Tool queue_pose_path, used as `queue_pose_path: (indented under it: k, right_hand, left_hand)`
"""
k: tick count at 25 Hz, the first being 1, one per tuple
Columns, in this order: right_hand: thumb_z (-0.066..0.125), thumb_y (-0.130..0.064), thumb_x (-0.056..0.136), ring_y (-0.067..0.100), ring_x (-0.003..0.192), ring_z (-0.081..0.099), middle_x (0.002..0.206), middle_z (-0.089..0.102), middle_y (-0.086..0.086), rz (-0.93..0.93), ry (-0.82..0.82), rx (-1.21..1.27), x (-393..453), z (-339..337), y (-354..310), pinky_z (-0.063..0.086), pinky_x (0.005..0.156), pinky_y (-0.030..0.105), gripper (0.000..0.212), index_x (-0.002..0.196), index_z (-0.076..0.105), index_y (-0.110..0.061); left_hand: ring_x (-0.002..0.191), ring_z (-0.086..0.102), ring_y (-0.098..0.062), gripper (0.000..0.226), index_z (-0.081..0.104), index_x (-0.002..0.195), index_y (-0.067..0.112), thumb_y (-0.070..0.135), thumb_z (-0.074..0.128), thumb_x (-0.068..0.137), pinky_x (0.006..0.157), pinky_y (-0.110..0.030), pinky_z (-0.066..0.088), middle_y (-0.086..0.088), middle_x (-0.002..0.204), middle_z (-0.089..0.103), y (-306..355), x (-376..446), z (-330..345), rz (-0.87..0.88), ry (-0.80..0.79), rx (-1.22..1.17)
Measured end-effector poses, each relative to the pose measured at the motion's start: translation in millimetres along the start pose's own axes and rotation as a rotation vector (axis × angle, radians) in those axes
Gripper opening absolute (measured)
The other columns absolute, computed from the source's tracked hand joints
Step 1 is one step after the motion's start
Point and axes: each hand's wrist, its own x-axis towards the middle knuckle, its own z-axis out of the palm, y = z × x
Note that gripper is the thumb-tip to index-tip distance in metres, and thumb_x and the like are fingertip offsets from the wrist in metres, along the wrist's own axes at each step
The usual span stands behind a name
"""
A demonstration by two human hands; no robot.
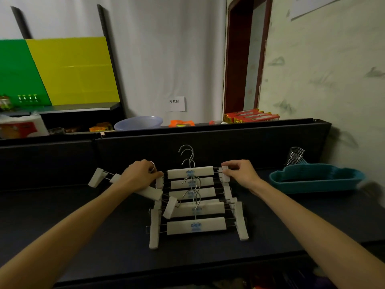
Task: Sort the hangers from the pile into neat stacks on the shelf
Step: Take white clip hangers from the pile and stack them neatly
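Observation:
Several white clip hangers with metal hooks lie in an overlapping row on the dark shelf. The farthest white hanger lies at the back of the row. My left hand grips its left clip end, and my right hand pinches its right clip. The nearest hanger lies flat at the front. Another white hanger sticks out to the left, partly hidden behind my left hand.
A stack of teal hangers with bunched metal hooks lies at the right by the wall. A dark back panel rises behind the shelf. Beyond it sit a pale blue bowl and red-and-yellow packets.

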Motion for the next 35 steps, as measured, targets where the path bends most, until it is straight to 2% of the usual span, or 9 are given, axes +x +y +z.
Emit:
queue_pose_path:
  k: [4,7,11,15,20,24,28,31,35]
  right_hand:
    - [0.068,-0.015,0.093,0.008,0.107,0.064,0.113,0.07,-0.002,-0.017,-0.018,0.012,-10,6,1,0.053,0.086,0.022,0.025,0.118,0.072,-0.016]
    - [0.066,-0.014,0.095,0.005,0.105,0.064,0.113,0.07,-0.003,-0.01,-0.021,0.059,-15,6,0,0.051,0.08,0.016,0.025,0.118,0.072,-0.015]
    - [0.067,-0.013,0.093,0.006,0.111,0.062,0.115,0.07,-0.004,0.003,-0.038,0.019,-23,8,8,0.05,0.097,0.027,0.023,0.115,0.073,-0.019]
    - [0.068,-0.013,0.093,0.008,0.11,0.063,0.114,0.07,-0.002,0.011,-0.045,-0.002,-33,9,9,0.049,0.098,0.027,0.023,0.114,0.073,-0.019]
    - [0.068,-0.015,0.094,0.007,0.11,0.063,0.113,0.071,-0.004,-0.052,-0.051,-0.093,-40,5,10,0.05,0.098,0.029,0.023,0.115,0.072,-0.021]
    - [0.066,-0.009,0.093,0.008,0.112,0.064,0.115,0.07,-0.005,-0.061,-0.091,-0.126,-44,-1,14,0.052,0.096,0.03,0.028,0.111,0.07,-0.031]
    - [0.062,-0.006,0.095,0.013,0.114,0.063,0.119,0.068,-0.001,-0.036,-0.103,-0.155,-47,-2,14,0.056,0.094,0.035,0.031,0.116,0.068,-0.027]
    - [0.061,-0.004,0.095,0.013,0.115,0.062,0.12,0.068,-0.001,-0.033,-0.075,-0.167,-48,2,15,0.054,0.098,0.037,0.031,0.117,0.069,-0.025]
    - [0.059,-0.004,0.096,0.014,0.11,0.065,0.116,0.069,0.001,-0.013,-0.075,-0.14,-53,1,13,0.058,0.091,0.036,0.027,0.111,0.07,-0.024]
  left_hand:
    - [0.069,0.062,-0.005,0.021,0.064,0.095,0.026,0.046,0.059,0.097,0.062,-0.019,0.043,0.005,0.082,0.063,-1,-4,-3,-0.007,-0.05,0.09]
    - [0.071,0.062,-0.006,0.022,0.066,0.097,0.023,0.045,0.061,0.096,0.065,-0.02,0.045,0.004,0.084,0.064,-4,-12,-5,-0.003,-0.058,0.103]
    - [0.074,0.063,-0.005,0.033,0.065,0.104,0.025,0.055,0.065,0.091,0.074,-0.027,0.055,0.006,0.088,0.065,-6,-29,-5,0.031,-0.026,0.053]
    - [0.08,0.063,-0.003,0.067,0.062,0.117,0.025,0.075,0.066,0.074,0.077,-0.025,0.057,0.008,0.096,0.068,-8,-45,-4,0.074,-0.092,0.055]
    - [0.107,0.062,-0.013,0.111,0.042,0.147,0.028,0.091,0.062,0.058,0.085,-0.026,0.052,0.003,0.129,0.062,-6,-59,-4,0.104,-0.193,0.153]
    - [0.121,0.058,-0.018,0.121,0.037,0.152,0.028,0.096,0.057,0.053,0.097,-0.034,0.051,0.001,0.142,0.056,-6,-59,-3,0.091,-0.261,0.137]
    - [0.126,0.056,-0.02,0.147,0.026,0.157,0.028,0.11,0.038,0.035,0.099,-0.034,0.049,-0.002,0.148,0.051,-10,-65,-4,0.094,-0.292,0.103]
    - [0.129,0.053,-0.02,0.146,0.013,0.16,0.031,0.107,0.043,0.039,0.098,-0.033,0.048,-0.002,0.154,0.044,-11,-73,-8,0.133,-0.36,0.157]
    - [0.135,0.048,-0.023,0.144,-0.004,0.161,0.031,0.096,0.059,0.05,0.102,-0.034,0.047,-0.003,0.161,0.033,-13,-78,-8,0.118,-0.466,0.201]
